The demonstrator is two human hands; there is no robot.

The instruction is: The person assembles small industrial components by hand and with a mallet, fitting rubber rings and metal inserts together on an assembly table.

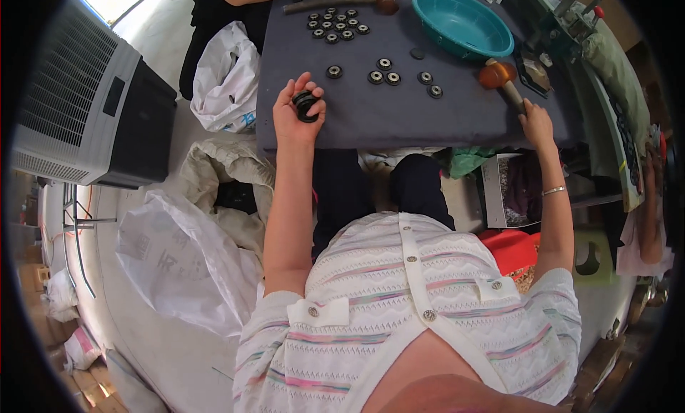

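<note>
Dark grey cloth (399, 124) spreads before us, with round black parts (384, 64) scattered across it. Our left hand (300, 120), reaching straight ahead over the near-left edge, curls around a small black stack (305, 106) that could slip if the grip loosens. Our right hand (536, 124), stretched forward and outward, grasps an amber-headed mallet (497, 75) by its handle; a careless swing could knock neighbouring parts.

The table (414, 120) leaves passage along its near edge; black wheels (392, 78) and basin (467, 29) obstruct beyond.
</note>
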